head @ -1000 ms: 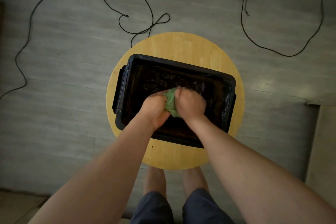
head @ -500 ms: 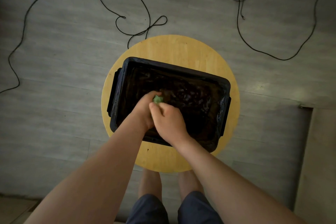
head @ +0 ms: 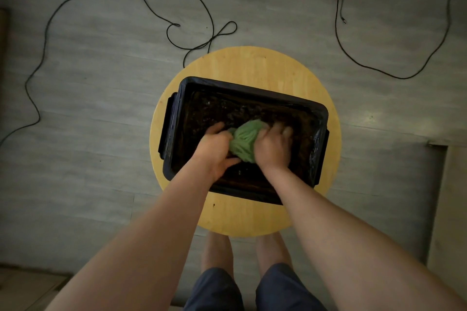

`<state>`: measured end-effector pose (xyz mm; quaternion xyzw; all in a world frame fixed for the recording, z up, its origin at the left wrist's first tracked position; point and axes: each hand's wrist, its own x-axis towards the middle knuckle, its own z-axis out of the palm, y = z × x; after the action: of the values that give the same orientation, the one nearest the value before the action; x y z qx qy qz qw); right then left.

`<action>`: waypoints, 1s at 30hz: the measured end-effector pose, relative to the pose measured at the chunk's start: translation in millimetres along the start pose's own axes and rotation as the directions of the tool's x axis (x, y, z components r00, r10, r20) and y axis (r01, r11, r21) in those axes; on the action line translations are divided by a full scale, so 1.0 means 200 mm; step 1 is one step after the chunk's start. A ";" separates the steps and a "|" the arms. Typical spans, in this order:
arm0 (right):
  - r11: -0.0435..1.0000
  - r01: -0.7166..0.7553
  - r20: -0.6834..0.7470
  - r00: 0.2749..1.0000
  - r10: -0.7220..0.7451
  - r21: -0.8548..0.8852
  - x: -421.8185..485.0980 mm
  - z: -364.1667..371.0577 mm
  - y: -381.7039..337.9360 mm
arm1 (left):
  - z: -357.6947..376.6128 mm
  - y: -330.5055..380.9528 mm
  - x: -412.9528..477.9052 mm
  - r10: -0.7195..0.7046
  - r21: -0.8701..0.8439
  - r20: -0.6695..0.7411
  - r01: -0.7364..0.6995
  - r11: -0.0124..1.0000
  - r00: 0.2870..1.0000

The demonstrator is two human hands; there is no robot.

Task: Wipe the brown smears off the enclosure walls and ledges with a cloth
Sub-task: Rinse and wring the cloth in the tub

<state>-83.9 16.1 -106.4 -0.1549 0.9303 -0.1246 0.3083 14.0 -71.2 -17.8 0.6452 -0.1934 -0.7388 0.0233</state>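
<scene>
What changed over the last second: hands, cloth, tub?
The left hand and right hand, overlapped half a second ago, have spread apart, exposing the bunched green cloth between them. Both still grip it inside the black tub, which stays on the round wooden table.

Domestic interior, probably a living space in a home. Grey wood-look plank floor (head: 101, 159) crossed by loose black cables (head: 45, 40); small round pale-wood tabletop (head: 252, 65); the person's bare feet (head: 217, 250) and dark shorts (head: 214, 288) suggest informal household surroundings.

Cloth (head: 244, 139) green; enclosure (head: 255, 92) black; table (head: 252, 65) yellow wood-grain; floor (head: 101, 108) grey planks; cables (head: 45, 40) black; shorts (head: 214, 288) navy.
</scene>
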 end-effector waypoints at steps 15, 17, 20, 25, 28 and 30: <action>0.790 0.529 0.064 0.817 -0.572 0.308 -0.44 -0.09 -0.23 | -0.08 -0.01 0.12 -0.043 0.037 -0.031 0.044 0.998 0.999; 0.786 0.578 -0.012 0.807 -0.590 0.221 -0.37 -0.04 -0.19 | -0.07 -0.02 0.11 -0.036 0.056 -0.032 0.038 0.998 0.999; 0.812 0.584 -0.031 0.811 -0.584 -0.008 -0.24 0.00 -0.12 | -0.06 -0.05 0.09 -0.035 -0.035 -0.002 0.035 0.999 0.999; 0.952 0.254 -0.092 0.958 -0.273 -0.172 -0.05 0.02 -0.01 | -0.07 -0.08 0.04 0.030 -0.024 0.093 -0.028 0.999 0.995; 0.980 -0.177 0.086 0.982 0.169 0.091 -0.08 0.03 -0.05 | -0.12 -0.08 0.08 0.039 0.071 -0.103 -0.032 0.997 0.994; 0.971 -0.225 0.310 0.932 0.189 0.083 -0.12 0.03 -0.09 | -0.12 -0.09 0.10 0.029 0.111 -0.132 -0.014 0.994 0.991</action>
<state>-57.9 7.8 -93.0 -0.0546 0.8748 -0.1208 0.4660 36.8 -66.1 -44.6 0.6913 -0.2387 -0.6820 0.0087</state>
